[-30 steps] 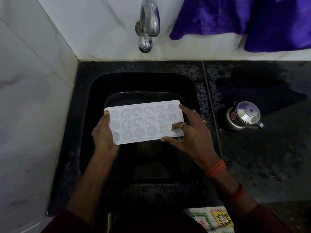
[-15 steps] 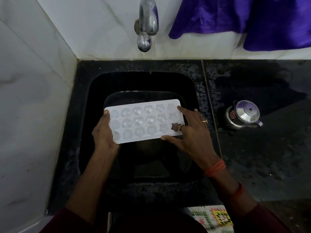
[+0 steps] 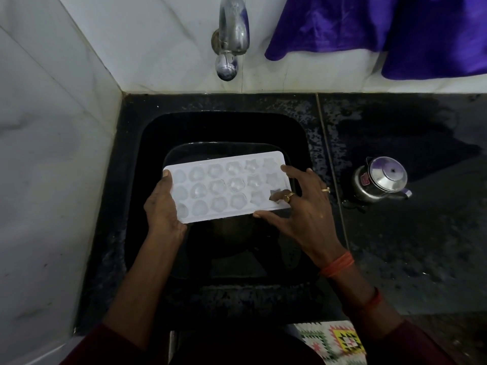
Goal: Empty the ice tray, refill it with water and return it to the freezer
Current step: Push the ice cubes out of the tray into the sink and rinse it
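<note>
The ice tray (image 3: 224,188) is above the dark sink (image 3: 224,127); what its cells contain is hard to see. Its long axis goes left to right, cells upward. The left hand (image 3: 163,206) grips the left end, with fingers hidden below. The right hand (image 3: 303,209) is spread on the right end, one finger pressing a star cell.

Maroon sleeves (image 3: 400,346), orange wrist threads (image 3: 337,264), two gold rings (image 3: 325,190)
</note>
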{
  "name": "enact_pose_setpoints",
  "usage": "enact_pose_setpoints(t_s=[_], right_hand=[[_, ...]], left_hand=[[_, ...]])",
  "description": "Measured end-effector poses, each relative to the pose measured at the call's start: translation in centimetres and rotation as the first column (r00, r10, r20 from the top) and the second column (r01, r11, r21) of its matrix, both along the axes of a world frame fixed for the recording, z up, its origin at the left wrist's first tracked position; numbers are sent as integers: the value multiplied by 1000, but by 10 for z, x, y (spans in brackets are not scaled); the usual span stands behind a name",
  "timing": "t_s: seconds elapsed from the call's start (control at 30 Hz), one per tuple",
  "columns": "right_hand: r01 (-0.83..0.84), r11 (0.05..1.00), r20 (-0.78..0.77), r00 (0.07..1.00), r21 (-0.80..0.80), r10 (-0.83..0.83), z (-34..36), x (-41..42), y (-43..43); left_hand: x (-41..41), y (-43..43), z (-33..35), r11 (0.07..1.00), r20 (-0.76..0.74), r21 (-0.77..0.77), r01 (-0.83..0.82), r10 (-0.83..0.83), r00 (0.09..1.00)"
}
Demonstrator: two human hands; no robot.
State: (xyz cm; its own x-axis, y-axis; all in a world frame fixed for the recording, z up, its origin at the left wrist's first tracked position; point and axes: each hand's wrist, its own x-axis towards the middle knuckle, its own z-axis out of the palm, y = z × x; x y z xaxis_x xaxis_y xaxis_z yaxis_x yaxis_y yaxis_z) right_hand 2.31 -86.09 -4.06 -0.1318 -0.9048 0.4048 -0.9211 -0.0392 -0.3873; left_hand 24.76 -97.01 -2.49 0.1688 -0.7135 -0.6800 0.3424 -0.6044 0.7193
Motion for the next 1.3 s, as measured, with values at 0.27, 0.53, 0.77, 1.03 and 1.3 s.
enact_pose_setpoints(t_s=[0.27,0.53,0.77,1.03,1.3], right_hand=[[26,994,-146,989,102,-11,0,-2,0],[14,998,-87,996,60,-9,1,-2,-1],[-21,998,-40,999,-59,18,1,-4,2],[1,1000,-117,993,-8,-2,-3,-8,4],[10,998,-120,993,-63,-18,0,-11,1]], left_hand=[[2,-1,1,1000,-11,-2,2,-2,1000],[4,4,0,1000,-8,9,-7,7,1000],[1,6,6,1000,-4,-5,-13,13,1000],[-1,7,8,1000,10,-23,-17,17,1000],[-1,6,4,1000,-1,-17,-23,23,1000]])
